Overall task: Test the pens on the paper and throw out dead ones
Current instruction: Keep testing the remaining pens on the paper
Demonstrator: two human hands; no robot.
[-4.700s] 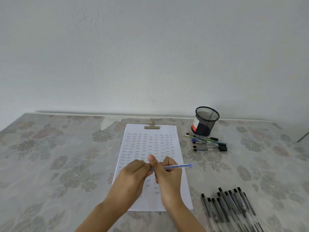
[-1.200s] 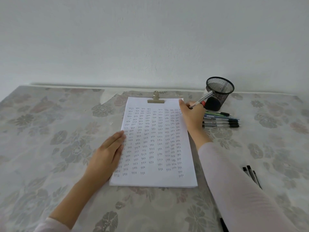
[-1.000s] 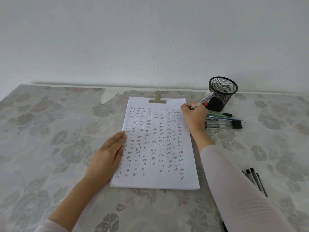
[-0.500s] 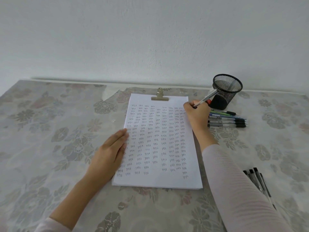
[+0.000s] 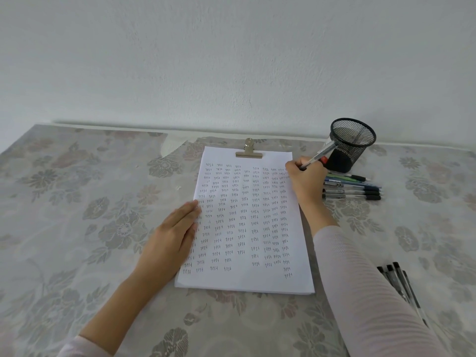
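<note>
Tablecloth (image 5: 77, 228), grey floral, bears clipped paper (image 5: 248, 235); white wall (image 5: 231, 60) behind.

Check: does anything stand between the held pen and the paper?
Nothing visible does. The right hand holds the pen at the upper right corner of the paper; its tip is hidden by the hand. The left hand rests on the left edge.

Paper (image 5: 252, 228) sits mid-table (image 5: 77, 202), with the clip (image 5: 248, 150) on its far edge. Left hand (image 5: 172, 238) lies on the paper's left edge. Right hand (image 5: 306, 181) is at the far right corner, holding a pen (image 5: 319, 155). The mesh cup (image 5: 350, 145) stands just beyond it, and a row of pens (image 5: 353, 189) lies nearer than the cup. More pens (image 5: 396, 279) near right, partly under the sleeve (image 5: 373, 292) I think.
</note>
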